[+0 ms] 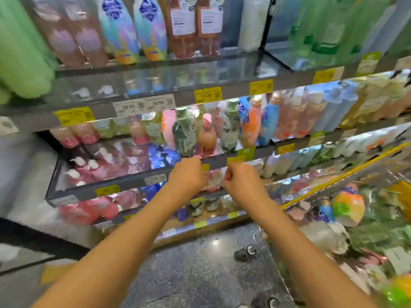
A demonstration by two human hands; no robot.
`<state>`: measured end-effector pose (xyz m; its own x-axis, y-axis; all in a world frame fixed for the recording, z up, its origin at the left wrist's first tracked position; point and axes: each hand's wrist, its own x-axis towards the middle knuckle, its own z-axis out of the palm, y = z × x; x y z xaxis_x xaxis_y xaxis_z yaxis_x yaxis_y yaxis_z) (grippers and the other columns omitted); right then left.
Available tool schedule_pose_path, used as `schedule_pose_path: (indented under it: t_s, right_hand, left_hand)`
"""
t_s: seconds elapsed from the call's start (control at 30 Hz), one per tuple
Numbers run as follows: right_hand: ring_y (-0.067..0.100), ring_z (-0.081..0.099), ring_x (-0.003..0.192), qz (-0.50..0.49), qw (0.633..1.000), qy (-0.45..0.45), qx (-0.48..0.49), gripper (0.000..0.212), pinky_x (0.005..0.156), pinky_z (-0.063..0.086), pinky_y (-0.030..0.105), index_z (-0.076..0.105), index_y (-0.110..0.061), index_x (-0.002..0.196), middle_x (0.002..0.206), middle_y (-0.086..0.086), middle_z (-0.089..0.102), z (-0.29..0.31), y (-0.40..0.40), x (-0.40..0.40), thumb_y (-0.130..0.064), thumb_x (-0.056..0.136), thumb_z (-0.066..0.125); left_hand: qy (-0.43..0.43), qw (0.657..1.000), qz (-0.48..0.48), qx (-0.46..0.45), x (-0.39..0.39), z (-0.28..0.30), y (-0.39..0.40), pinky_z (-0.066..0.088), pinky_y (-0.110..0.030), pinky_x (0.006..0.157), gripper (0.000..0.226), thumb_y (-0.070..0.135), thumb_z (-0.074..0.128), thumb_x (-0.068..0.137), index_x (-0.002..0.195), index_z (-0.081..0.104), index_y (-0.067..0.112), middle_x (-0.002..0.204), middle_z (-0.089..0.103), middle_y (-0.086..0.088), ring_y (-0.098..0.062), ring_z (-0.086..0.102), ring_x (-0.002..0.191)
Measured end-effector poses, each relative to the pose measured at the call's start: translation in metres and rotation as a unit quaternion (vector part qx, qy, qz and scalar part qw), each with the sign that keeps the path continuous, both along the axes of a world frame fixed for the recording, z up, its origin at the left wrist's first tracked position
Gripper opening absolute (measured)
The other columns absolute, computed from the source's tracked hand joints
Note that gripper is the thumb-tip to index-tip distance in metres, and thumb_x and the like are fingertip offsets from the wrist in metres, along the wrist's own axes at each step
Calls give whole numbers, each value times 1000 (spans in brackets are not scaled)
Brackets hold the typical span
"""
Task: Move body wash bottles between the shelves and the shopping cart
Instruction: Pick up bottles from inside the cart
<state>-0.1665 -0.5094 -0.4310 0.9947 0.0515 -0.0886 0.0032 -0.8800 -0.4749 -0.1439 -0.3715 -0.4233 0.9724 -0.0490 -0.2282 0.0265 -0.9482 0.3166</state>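
So we're at the shelf end of the job right now, both arms stretched out toward the middle shelf edge [213,162]. Our left hand [188,174] has its fingers curled in, right under a dark green bottle [184,135], and our right hand [241,182] is curled the same way just beside it. Whether either one is actually pinching something we can't tell, the frame is too smeared and the fingertips face away from us. A small pink bottle [213,180] sits between the two hands, on the shelf below.

Our guess: we're either about to pick a bottle off that row or just set one down. The next move needs a clean grab round a bottle body, since they're packed tight and neighbours could tip.

The shopping cart [333,181] is off to the right of the right hand, with its yellow rim and several bottles already piled inside, including a green-and-orange one [348,207].

Room-wise: store aisle, stacked shelves with yellow price tags [208,94], dark speckled floor [200,263] under our forearms.
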Motion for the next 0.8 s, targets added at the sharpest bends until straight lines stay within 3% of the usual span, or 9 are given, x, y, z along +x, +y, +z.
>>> schedule_pose_path:
  t_s: [0.1,0.2,0.3,0.43,0.53,0.63,0.8]
  right_hand:
    - [37,58,89,38,999,3,11,7,68,43,37,58,-5,84,90,18,64,-9,53,-14,-7,85,52]
    - [36,58,92,63,998,14,28,12,71,46,38,61,-2,88,93,18,65,-16,92,-22,-6,85,51]
    - [34,58,92,70,997,23,23,15,74,48,41,63,-3,91,93,17,65,-18,110,-18,-2,84,49]
    - [30,59,89,63,997,18,34,12,74,49,40,61,-9,83,89,13,66,-22,116,9,-4,85,51]
    - [29,58,89,55,997,32,41,8,75,49,40,61,-9,88,92,11,66,-25,113,34,-8,85,54]
    - [30,57,94,35,997,41,54,18,76,47,37,58,-6,101,101,12,63,-30,109,64,-16,87,62]
    - [31,55,98,-13,997,27,71,35,76,44,36,53,-4,110,110,13,57,-53,109,119,-22,84,68]
  left_hand:
    - [24,999,34,22,-26,-4,57,44,-40,67,17,8,50,87,71,52,0,84,54,-28,-40,57,85]
    - [14,997,62,34,-37,-12,102,35,-34,56,29,1,48,83,58,35,7,79,51,-28,-36,53,72]
    - [20,996,84,23,-33,-22,124,30,-32,51,30,-1,48,80,56,32,8,58,35,-10,-23,36,54]
    - [13,995,100,-1,-14,-31,131,29,-29,48,30,-1,48,79,55,31,9,54,32,-6,-19,30,49]
    - [18,994,110,-12,8,-39,131,33,-31,51,25,3,49,83,61,38,8,60,40,-7,-22,41,56]
    - [11,995,98,-35,41,-49,133,44,-37,65,6,10,54,86,86,50,7,84,53,-10,-28,51,78]
    - [-28,990,106,-92,105,-69,130,40,-37,69,36,14,61,86,116,47,0,107,57,-19,-34,55,96]
